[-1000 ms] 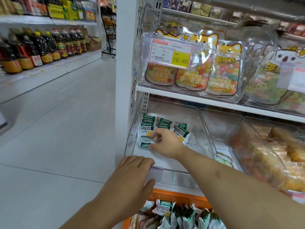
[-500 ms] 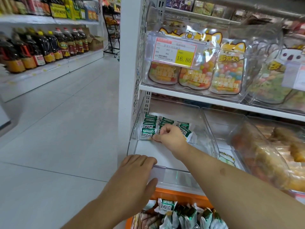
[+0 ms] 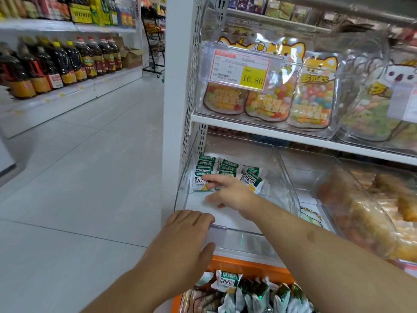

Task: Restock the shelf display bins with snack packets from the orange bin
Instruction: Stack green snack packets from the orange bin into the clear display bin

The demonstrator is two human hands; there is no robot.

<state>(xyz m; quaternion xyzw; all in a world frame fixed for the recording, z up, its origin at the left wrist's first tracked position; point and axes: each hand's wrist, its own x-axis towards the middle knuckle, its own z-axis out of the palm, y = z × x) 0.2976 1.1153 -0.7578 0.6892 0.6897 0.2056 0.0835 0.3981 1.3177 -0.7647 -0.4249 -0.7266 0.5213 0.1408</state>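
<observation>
One yellow price tag [image 3: 252, 79] reads "16.80".

White lower shelf [image 3: 225, 216] carries a clear display bin [image 3: 285, 177] at its left end, with green-and-white snack packets [image 3: 222, 171] stacked at the rear. Upper shelf [image 3: 259, 129] carries clear bins of candy bags [image 3: 311, 102].

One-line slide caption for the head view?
Left hand grips the clear bin's front edge; right hand's fingers reach toward green snack packets inside.
</observation>
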